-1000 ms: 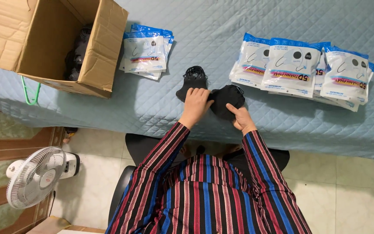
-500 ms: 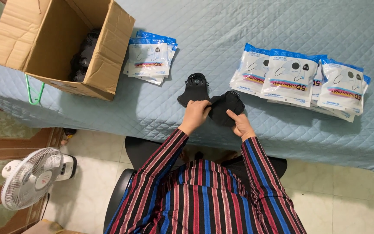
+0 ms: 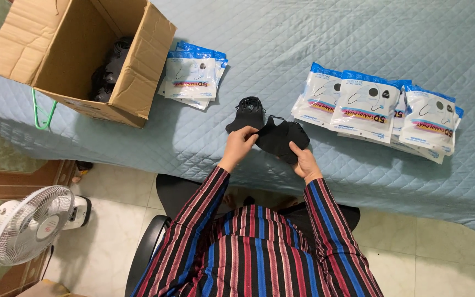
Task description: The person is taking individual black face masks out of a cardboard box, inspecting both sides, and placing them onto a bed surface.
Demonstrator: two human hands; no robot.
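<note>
Both my hands hold a black fabric face mask just above the near edge of the quilted blue tabletop. My left hand pinches its left side, my right hand grips its lower right edge. A second black mask lies flat on the cloth just beyond my left hand. My arms wear striped red, blue and black sleeves.
An open cardboard box with several black masks inside stands at the far left. A small stack of blue-and-white mask packets lies beside it, a longer row of packets at the right. A white floor fan stands below left.
The view has shifted slightly. My hands stay on the black mask, spreading it a little wider. The other mask and the packets have not moved.
</note>
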